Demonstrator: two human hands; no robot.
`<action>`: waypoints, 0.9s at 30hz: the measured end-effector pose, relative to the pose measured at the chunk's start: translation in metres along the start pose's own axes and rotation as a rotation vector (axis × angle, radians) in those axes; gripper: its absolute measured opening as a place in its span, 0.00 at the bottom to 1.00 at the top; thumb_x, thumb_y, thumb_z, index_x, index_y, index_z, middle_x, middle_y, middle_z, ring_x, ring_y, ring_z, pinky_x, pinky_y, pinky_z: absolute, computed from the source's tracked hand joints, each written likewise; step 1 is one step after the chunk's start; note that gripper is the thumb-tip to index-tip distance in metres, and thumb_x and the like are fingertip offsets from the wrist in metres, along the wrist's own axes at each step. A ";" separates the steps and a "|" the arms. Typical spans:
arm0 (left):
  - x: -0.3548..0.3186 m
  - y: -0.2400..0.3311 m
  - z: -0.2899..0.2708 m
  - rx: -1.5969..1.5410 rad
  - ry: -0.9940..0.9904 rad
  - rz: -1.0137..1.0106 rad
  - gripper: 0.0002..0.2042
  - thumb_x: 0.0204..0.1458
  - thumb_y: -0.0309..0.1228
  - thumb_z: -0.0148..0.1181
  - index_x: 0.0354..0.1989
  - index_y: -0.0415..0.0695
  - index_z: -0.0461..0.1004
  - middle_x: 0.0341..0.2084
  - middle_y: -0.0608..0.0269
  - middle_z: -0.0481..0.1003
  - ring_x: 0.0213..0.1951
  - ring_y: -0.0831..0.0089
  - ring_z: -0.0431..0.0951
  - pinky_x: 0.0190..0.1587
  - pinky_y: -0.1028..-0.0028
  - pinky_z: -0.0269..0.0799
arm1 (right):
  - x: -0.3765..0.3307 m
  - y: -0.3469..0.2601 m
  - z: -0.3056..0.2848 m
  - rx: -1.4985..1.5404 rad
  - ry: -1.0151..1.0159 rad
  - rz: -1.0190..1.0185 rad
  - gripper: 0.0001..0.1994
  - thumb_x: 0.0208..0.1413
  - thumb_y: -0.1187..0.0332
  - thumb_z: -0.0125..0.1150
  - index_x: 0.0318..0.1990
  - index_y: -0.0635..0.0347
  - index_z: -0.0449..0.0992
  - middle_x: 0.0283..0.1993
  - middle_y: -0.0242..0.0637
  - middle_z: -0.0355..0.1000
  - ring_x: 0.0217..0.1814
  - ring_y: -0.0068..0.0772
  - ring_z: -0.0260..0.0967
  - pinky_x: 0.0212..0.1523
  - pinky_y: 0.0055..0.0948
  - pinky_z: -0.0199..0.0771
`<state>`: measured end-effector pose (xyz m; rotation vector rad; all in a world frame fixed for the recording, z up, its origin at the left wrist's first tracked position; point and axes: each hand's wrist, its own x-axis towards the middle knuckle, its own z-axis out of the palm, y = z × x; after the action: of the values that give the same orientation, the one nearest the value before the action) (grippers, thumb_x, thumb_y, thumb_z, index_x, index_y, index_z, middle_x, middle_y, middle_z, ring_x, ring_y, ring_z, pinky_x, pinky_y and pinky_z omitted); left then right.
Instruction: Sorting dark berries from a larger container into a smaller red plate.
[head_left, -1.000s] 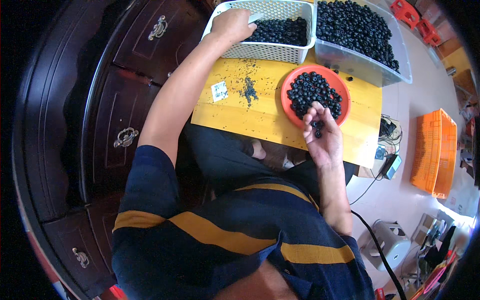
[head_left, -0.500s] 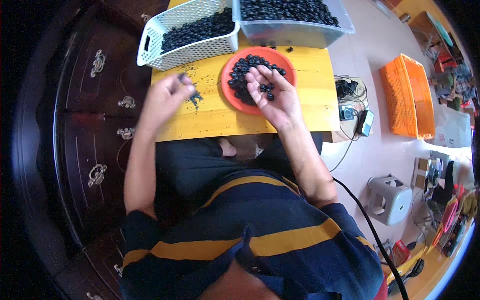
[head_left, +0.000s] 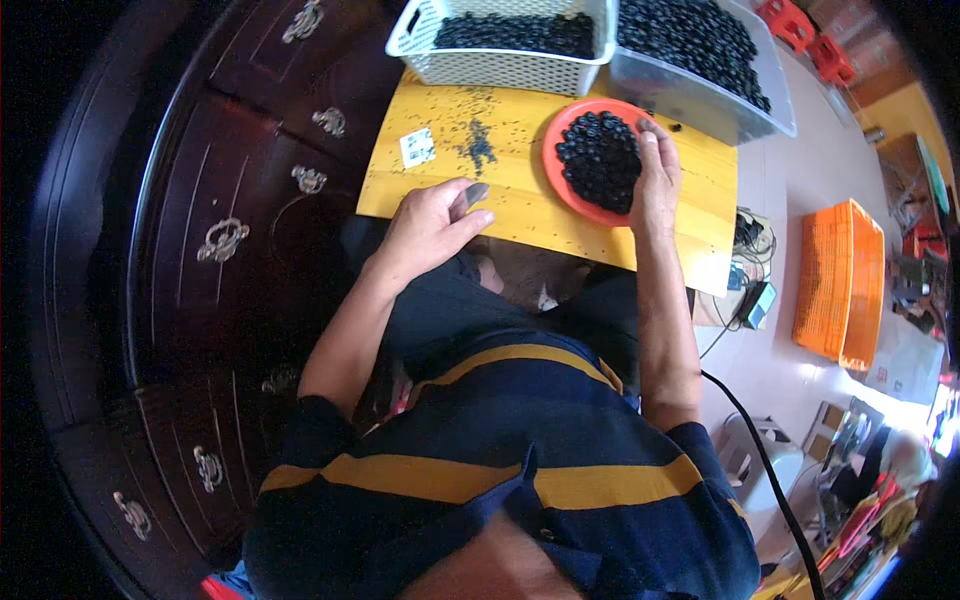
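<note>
A round red plate point(head_left: 553, 180) stands on the yellow table, heaped with small black round pieces point(head_left: 598, 160) that look like beads or berries. My right hand point(head_left: 656, 185) is at the plate's right rim, fingers drawn together; the fingertips look dark, and anything between them is hidden. By the table's front edge, left of the plate, is my left hand point(head_left: 432, 222). Its fingers are bent, and a gap shows between the thumb and a dark-tipped finger. Beyond it lie a heap of dark crumbs point(head_left: 480, 146) and a small white printed card point(head_left: 417, 148).
A white perforated basket point(head_left: 500, 72) and a clear plastic bin point(head_left: 690, 95), both holding black pieces, stand along the far edge of the yellow table point(head_left: 510, 205). Dark wooden drawers point(head_left: 190, 200) rise at left. On the floor at right are an orange crate point(head_left: 840, 285), cables and a grey stool point(head_left: 765, 460).
The view has shifted, bringing the white card into sight. My right hand has turned from palm-up with black pieces to the plate's right rim. My left hand has drawn back from the crumbs.
</note>
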<state>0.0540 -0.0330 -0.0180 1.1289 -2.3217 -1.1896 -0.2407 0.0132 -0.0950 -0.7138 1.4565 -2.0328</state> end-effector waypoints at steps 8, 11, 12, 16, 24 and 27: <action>-0.002 -0.034 -0.016 0.237 0.274 0.024 0.17 0.61 0.38 0.48 0.51 0.38 0.68 0.33 0.40 0.79 0.38 0.41 0.79 0.44 0.47 0.72 | -0.065 -0.030 0.036 0.031 -0.117 -0.031 0.17 0.70 0.61 0.48 0.56 0.65 0.72 0.56 0.41 0.72 0.59 0.32 0.68 0.64 0.32 0.64; 0.002 -0.037 -0.034 0.463 0.227 -0.132 0.13 0.62 0.35 0.46 0.48 0.39 0.69 0.36 0.39 0.78 0.39 0.42 0.79 0.42 0.47 0.73 | -0.097 -0.023 0.047 0.298 -0.260 0.182 0.19 0.70 0.56 0.47 0.53 0.63 0.72 0.51 0.41 0.75 0.54 0.32 0.71 0.60 0.33 0.68; 0.005 -0.043 -0.039 0.459 0.235 -0.139 0.13 0.62 0.35 0.46 0.48 0.39 0.69 0.36 0.39 0.78 0.39 0.42 0.79 0.42 0.47 0.73 | -0.108 -0.020 0.049 0.392 -0.333 0.244 0.19 0.70 0.55 0.47 0.52 0.63 0.72 0.49 0.41 0.75 0.53 0.34 0.72 0.59 0.34 0.69; 0.019 -0.066 -0.052 0.521 0.391 0.092 0.09 0.61 0.33 0.49 0.41 0.41 0.71 0.32 0.46 0.78 0.37 0.44 0.79 0.38 0.48 0.73 | -0.150 -0.012 0.054 0.682 -0.589 0.940 0.22 0.70 0.54 0.43 0.54 0.66 0.70 0.51 0.47 0.76 0.55 0.44 0.75 0.58 0.41 0.75; 0.070 -0.105 -0.058 0.630 0.451 0.043 0.08 0.59 0.30 0.52 0.37 0.39 0.74 0.32 0.48 0.78 0.36 0.48 0.80 0.39 0.51 0.76 | -0.172 0.056 0.052 0.811 -0.625 1.421 0.27 0.72 0.53 0.36 0.63 0.67 0.66 0.63 0.50 0.69 0.66 0.48 0.66 0.66 0.45 0.66; 0.087 -0.129 -0.062 0.716 0.452 -0.036 0.08 0.59 0.30 0.52 0.38 0.39 0.74 0.33 0.49 0.78 0.36 0.48 0.80 0.40 0.52 0.76 | -0.170 0.065 0.057 0.799 -0.566 1.459 0.29 0.72 0.50 0.29 0.63 0.66 0.66 0.63 0.50 0.69 0.66 0.48 0.66 0.66 0.45 0.65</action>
<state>0.0985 -0.1783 -0.0893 1.4623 -2.3888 -0.0370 -0.0721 0.0739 -0.1602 0.1727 0.3829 -0.9030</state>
